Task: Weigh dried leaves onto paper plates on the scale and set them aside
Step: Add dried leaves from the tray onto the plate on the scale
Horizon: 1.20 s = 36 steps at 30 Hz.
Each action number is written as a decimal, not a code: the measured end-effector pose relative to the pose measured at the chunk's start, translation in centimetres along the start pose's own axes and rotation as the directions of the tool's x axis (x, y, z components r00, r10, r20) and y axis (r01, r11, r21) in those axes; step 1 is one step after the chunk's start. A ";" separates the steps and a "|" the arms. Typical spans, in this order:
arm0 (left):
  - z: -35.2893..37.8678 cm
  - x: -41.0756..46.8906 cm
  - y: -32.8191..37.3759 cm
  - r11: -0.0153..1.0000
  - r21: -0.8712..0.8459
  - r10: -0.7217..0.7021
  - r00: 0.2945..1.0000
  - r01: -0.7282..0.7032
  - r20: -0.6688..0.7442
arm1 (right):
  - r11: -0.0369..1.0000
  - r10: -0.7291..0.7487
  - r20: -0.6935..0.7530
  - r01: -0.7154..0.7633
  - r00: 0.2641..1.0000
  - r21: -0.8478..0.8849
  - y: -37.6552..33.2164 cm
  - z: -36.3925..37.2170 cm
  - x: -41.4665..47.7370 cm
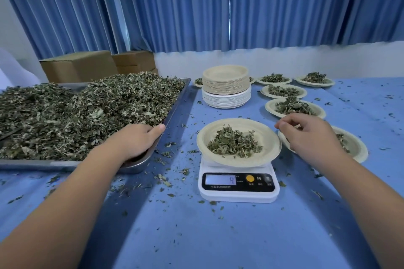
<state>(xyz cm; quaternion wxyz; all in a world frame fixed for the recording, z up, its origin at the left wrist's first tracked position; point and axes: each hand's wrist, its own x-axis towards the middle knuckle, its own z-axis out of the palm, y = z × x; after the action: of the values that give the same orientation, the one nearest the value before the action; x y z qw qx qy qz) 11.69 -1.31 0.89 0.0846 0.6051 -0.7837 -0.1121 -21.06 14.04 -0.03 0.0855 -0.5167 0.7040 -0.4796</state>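
A white digital scale (238, 185) stands in the middle of the blue table and its display reads 4. On it sits a paper plate (271, 142) with a small heap of dried leaves (235, 143). My left hand (135, 140) rests in the near right corner of the metal tray (140, 162), fingers dipped among the big pile of dried leaves (87, 109). My right hand (310, 135) hovers just right of the plate, fingers loosely curled, and I cannot see anything in it. It covers part of a filled plate (354, 146).
A tall stack of empty paper plates (226, 86) stands behind the scale. Several filled plates (295, 107) line the right side and back. Cardboard boxes (87, 65) sit behind the tray. Leaf crumbs litter the blue cloth. Blue curtains hang behind.
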 end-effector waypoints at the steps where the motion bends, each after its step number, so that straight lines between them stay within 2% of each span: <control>1: 0.1 -0.3 -0.2 1.000 0.012 0.026 0.998 -0.026 -0.054 | 1.000 0.002 0.002 -0.002 1.000 -0.005 0.0 -0.1 0.0; 5: -0.1 -0.9 -0.8 0.996 -0.003 0.092 0.982 -0.094 -0.166 | 1.000 -0.001 -0.007 0.000 1.000 -0.016 -0.1 0.0 -0.2; 9: -0.1 -1.5 -0.9 0.985 -0.123 0.124 0.991 -0.118 0.046 | 1.000 -0.012 -0.020 0.012 1.000 -0.014 -0.3 0.1 -0.6; 11: 0.0 -1.7 -0.9 0.988 -0.113 0.115 0.986 -0.102 0.118 | 1.000 -0.017 -0.024 0.017 1.000 -0.015 -0.4 0.1 -0.7; 16: -0.1 -2.4 -0.9 0.989 -0.061 0.134 0.990 -0.136 -0.047 | 1.000 -0.007 -0.014 0.007 1.000 -0.007 -0.4 -0.1 -0.8; 22: -0.4 -3.5 -0.2 0.993 -0.063 0.104 0.987 -0.096 0.125 | 0.999 -0.002 -0.022 0.001 1.000 -0.033 -0.8 0.0 -1.0; 29: 0.5 -4.3 0.5 0.984 0.153 0.090 0.995 -0.095 0.040 | 0.997 -0.019 -0.031 0.016 0.999 -0.076 -0.9 -0.1 -1.0; 36: 0.0 -4.7 0.3 0.994 0.093 0.053 0.999 -0.052 -0.008 | 0.996 -0.043 -0.032 0.040 0.999 -0.085 -0.7 -0.1 -0.8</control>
<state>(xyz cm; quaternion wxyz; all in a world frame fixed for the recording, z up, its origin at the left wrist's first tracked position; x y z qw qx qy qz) 12.55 3.28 1.01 0.0635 0.5880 -0.8033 -0.0702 -20.28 14.78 0.27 0.0417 -0.5262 0.7140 -0.4599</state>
